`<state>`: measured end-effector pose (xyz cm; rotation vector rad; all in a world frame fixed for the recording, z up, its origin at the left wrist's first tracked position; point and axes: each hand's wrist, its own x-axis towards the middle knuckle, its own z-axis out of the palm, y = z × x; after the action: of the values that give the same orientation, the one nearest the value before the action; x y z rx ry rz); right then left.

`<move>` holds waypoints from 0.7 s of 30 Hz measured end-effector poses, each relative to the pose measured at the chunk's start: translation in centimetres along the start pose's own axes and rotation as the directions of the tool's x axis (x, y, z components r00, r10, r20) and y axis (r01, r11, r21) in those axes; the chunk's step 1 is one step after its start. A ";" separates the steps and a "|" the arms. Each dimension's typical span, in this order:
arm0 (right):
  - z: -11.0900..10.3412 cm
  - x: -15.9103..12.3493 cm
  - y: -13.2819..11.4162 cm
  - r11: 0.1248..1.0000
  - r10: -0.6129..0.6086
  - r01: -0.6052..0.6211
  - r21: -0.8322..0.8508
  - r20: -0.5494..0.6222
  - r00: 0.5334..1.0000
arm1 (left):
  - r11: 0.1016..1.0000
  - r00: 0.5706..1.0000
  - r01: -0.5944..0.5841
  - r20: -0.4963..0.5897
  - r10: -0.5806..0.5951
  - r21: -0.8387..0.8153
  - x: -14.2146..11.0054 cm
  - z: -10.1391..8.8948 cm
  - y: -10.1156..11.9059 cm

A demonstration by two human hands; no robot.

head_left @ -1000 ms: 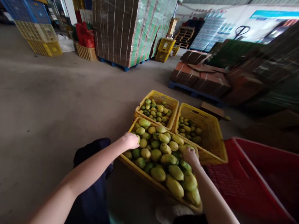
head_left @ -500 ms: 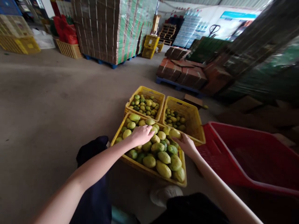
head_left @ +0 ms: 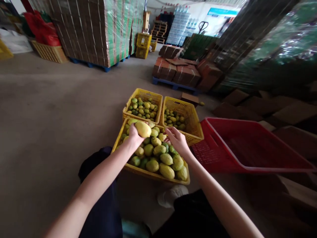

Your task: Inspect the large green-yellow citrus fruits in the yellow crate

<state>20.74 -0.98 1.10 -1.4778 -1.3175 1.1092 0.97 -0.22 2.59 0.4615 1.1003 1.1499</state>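
Whse. interior: concrete floor, dim. Back L: tall wrapped carton stack on blue pallet; red bag on tan crate beside it. Back ctr.: yellow crates, stacked; wooden pallets; bottled-water stack; pallet-jack handle. Mid R: flat brown cartons, strapped, on blue pallet.

Foreground, 3 yellow crates, grouped:
- Near crate: full of lg. green-yellow fruit, lemon-like.
- Rear-L crate: smaller fruit, mixed grn./yel.
- Rear-R crate: similar fruit, lower fill, inner wall showing.

Sm. brown box just behind rear-R crate, 1 loose fruit on floor beside it. Red bin, lg., R of crates, wide rim up. Loose cardboard far R.

Hands, 2, bare:
- L hand: grasping 1 lg. yellow fruit, held above rear-L part of near crate.
- R hand: fingers parted, loosely bent, over R side of near crate; fingertip contact w/ fruit below, can't tell.

Below: dark trousers, 1 light shoe by near crate.
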 end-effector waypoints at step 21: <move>6.0 10.1 10.2 0.747 0.169 -0.099 -0.657 0.044 0.985 | 0.685 0.962 -0.067 -0.228 -0.148 -0.726 -0.7 -8.0 7.5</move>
<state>18.00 8.40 -11.07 -2.0727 -1.8133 0.8426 -9.63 0.35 5.22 -0.3692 0.7706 1.5298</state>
